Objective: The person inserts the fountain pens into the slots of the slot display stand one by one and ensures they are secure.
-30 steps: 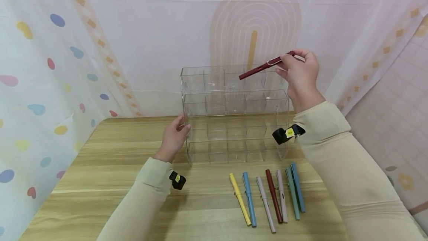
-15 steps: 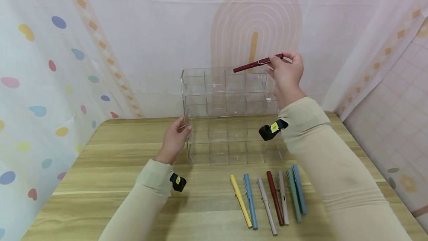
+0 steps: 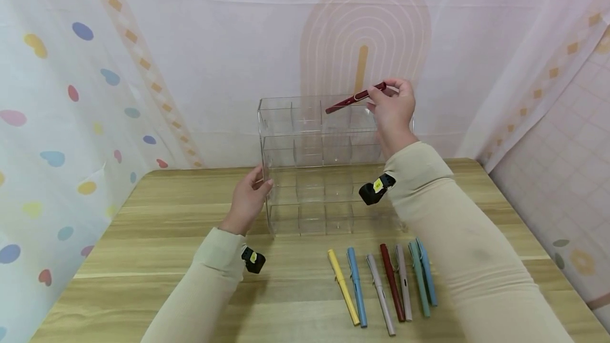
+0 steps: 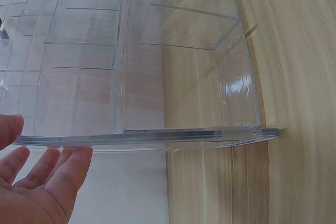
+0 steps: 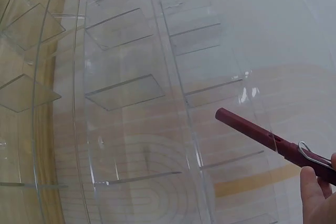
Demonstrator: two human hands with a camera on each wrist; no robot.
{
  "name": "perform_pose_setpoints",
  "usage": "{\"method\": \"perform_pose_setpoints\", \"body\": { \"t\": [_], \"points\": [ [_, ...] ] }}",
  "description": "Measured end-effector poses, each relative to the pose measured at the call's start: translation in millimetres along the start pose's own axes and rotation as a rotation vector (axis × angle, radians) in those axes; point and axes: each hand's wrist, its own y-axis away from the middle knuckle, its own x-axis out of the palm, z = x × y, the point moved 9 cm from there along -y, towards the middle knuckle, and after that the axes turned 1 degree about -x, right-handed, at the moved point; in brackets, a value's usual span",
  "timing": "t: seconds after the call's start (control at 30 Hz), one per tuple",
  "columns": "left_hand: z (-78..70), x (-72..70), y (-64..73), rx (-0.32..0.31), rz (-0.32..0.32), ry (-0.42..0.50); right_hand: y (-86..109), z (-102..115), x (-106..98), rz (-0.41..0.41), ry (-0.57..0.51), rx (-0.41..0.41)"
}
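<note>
My right hand [image 3: 394,113] pinches a dark red pen [image 3: 350,101] near its clip end. The pen slants down to the left over the top tier of a clear acrylic pen rack [image 3: 312,218], which has several tiers split by dividers. In the right wrist view, the pen [image 5: 252,129] points toward the upper tier, with its silver clip beside my thumb. My left hand [image 3: 246,197] grips the rack's left side. In the left wrist view, its thumb and fingers [image 4: 71,174] lie on opposite faces of the side panel [image 4: 152,139].
In front of the rack, several capped pens lie on the wooden table [image 3: 181,279]: a yellow pen [image 3: 343,287], a blue pen [image 3: 357,287], another dark red pen [image 3: 392,282], and greyish-lilac and teal ones. A patterned curtain [image 3: 214,57] hangs behind.
My right hand has moved left with the dark red pen, and lower over the last half second, bringing the pen over the rack's top tier. My left hand stays on the rack's side.
</note>
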Motion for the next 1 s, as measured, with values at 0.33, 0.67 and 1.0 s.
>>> {"method": "perform_pose_setpoints", "body": {
  "t": [0.33, 0.67, 1.0],
  "points": [
    [-2.2, 0.1, 2.0, 0.001, 0.007, 0.002, 0.9, -7.7, 4.8, -0.002, 0.001, -0.014],
    [-1.3, 1.5, 2.9, -0.007, 0.008, -0.002, 1.6, -10.6, 7.0, 0.001, 0.059, -0.026],
    [-1.0, 2.6, 3.2, -0.001, 0.02, 0.052, 1.4, -10.6, 6.4, 0.015, 0.109, -0.043]
  ]
}}
